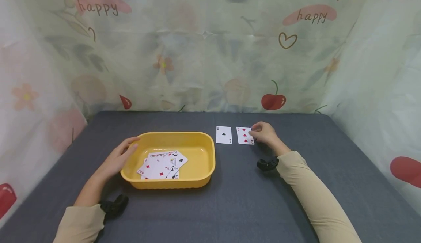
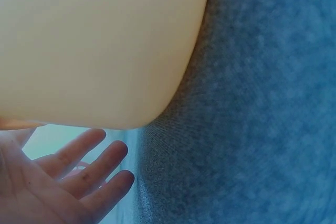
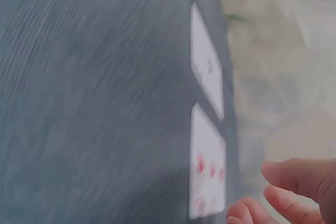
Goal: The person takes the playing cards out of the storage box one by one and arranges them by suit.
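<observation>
My left hand (image 1: 115, 159) is at the left rim of a yellow plastic tub (image 1: 197, 135), thumb over the edge. In the left wrist view, several fingers (image 2: 94, 166) extend loosely, apart from the tub wall. Inside the tub lies a loose pile of playing cards (image 1: 156, 168), a diamonds card on top. An ace of clubs (image 1: 224, 135) lies face up to the right of the tub. Beside it is a hearts card (image 1: 244, 136), its right side partly covered by my right hand (image 1: 264, 133). The right wrist view shows that thumb and fingers apart, nothing between them.
A dark grey cloth (image 1: 230, 206) covers the table. Printed curtains (image 1: 204, 71) stand behind and on both sides of it. A black wrist device (image 1: 113, 205) sits at the left wrist, another (image 1: 267, 164) at the right.
</observation>
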Demonstrator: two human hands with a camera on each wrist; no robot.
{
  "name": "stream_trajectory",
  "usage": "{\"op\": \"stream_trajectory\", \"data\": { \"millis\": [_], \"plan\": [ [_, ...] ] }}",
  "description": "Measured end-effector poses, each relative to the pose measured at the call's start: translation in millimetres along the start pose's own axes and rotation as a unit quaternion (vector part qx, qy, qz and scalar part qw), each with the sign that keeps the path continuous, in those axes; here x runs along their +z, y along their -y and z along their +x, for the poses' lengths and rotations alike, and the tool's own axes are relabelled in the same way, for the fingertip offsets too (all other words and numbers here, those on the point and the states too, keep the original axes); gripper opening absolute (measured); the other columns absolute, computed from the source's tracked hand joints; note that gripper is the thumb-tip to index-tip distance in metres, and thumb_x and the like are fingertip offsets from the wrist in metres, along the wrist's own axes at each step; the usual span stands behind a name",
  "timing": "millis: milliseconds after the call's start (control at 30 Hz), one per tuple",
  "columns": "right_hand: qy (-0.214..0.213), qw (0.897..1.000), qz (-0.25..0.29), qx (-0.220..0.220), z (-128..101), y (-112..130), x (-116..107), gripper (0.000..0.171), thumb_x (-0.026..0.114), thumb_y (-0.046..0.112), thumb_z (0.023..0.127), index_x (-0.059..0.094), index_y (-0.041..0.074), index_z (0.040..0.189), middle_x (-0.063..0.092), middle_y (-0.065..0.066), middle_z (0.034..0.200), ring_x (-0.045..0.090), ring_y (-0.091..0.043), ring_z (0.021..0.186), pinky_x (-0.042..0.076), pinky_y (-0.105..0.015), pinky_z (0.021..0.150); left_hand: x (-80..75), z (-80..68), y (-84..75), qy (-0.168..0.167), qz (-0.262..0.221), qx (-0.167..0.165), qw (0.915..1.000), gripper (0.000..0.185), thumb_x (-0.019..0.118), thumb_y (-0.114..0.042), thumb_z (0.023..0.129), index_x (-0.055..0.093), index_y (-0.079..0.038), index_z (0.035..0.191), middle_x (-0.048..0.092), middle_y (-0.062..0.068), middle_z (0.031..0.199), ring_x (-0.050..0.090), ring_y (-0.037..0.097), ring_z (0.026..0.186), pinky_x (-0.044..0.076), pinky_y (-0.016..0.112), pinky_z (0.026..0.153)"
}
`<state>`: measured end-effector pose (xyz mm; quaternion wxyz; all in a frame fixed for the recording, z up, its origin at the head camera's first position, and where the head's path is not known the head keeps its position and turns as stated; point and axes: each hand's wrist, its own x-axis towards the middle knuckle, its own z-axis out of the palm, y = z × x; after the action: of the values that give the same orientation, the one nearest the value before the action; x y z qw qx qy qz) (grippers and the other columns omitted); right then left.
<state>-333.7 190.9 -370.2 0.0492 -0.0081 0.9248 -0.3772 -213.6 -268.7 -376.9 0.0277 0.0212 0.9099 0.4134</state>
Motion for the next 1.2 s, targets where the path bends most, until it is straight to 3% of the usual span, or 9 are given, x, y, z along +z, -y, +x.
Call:
{"op": "stream_trajectory", "data": {
  "millis": [233, 500, 700, 867, 1067, 1200],
  "plan": [
    [0.058, 0.993, 0.068, -0.070, -9.1, 34.7, 4.7, 0.039, 0.059, 0.018, 0.090, 0.052, -0.005, 0.121, 0.059, -0.027, 0.119, 0.063, -0.035, 0.100, 0.052, -0.037, 0.083, -0.3, 0.5, 0.5, 0.002, 0.001, 0.000, 1.0000, 0.060, 0.031, -0.048, 0.099, 0.027, -0.011, 0.146, 0.040, 0.024, 0.134, 0.044, 0.035, 0.114, 0.039, 0.047, 0.093],
    [0.143, 0.975, 0.107, -0.132, -25.7, 87.7, 17.0, 0.038, 0.061, 0.024, 0.090, 0.054, 0.005, 0.121, 0.060, -0.017, 0.120, 0.059, -0.034, 0.107, 0.050, -0.040, 0.089, 1.2, 0.8, -1.3, 0.004, 0.000, -0.005, 1.0000, 0.061, 0.031, -0.049, 0.099, 0.026, -0.011, 0.146, 0.039, 0.024, 0.135, 0.044, 0.036, 0.114, 0.039, 0.048, 0.094],
    [0.215, 0.956, 0.107, -0.171, -35.8, 126.6, 37.6, 0.031, 0.063, 0.023, 0.089, 0.058, 0.008, 0.117, 0.063, -0.014, 0.114, 0.059, -0.033, 0.106, 0.049, -0.040, 0.090, 1.0, 0.4, -1.0, 0.004, 0.000, -0.005, 1.0000, 0.061, 0.031, -0.049, 0.099, 0.026, -0.011, 0.146, 0.039, 0.024, 0.135, 0.044, 0.035, 0.114, 0.040, 0.048, 0.094],
    [0.267, 0.939, 0.107, -0.188, -40.5, 154.0, 61.2, 0.034, 0.063, 0.018, 0.089, 0.058, 0.004, 0.118, 0.064, -0.012, 0.110, 0.060, -0.030, 0.102, 0.049, -0.041, 0.090, 0.4, 0.4, -1.0, 0.004, -0.001, -0.001, 1.0000, 0.060, 0.031, -0.048, 0.099, 0.026, -0.011, 0.146, 0.038, 0.024, 0.136, 0.044, 0.036, 0.115, 0.039, 0.049, 0.095],
    [0.310, 0.924, 0.069, -0.214, -40.1, 174.3, 91.7, 0.035, 0.065, 0.016, 0.087, 0.058, 0.002, 0.119, 0.065, -0.010, 0.107, 0.061, -0.014, 0.090, 0.052, -0.030, 0.082, -0.3, -0.5, -1.5, 0.004, -0.003, 0.006, 1.0000, 0.059, 0.032, -0.046, 0.100, 0.027, -0.010, 0.146, 0.038, 0.024, 0.136, 0.044, 0.036, 0.115, 0.039, 0.049, 0.094],
    [0.335, 0.916, 0.053, -0.215, -37.7, 182.0, 110.6, 0.035, 0.065, 0.014, 0.087, 0.058, 0.001, 0.119, 0.065, -0.012, 0.109, 0.062, -0.019, 0.096, 0.051, -0.035, 0.085, -0.3, 0.0, -1.2, 0.005, -0.003, 0.004, 1.0000, 0.060, 0.032, -0.047, 0.099, 0.027, -0.009, 0.145, 0.038, 0.025, 0.136, 0.044, 0.037, 0.115, 0.038, 0.050, 0.095]
  ]
}}
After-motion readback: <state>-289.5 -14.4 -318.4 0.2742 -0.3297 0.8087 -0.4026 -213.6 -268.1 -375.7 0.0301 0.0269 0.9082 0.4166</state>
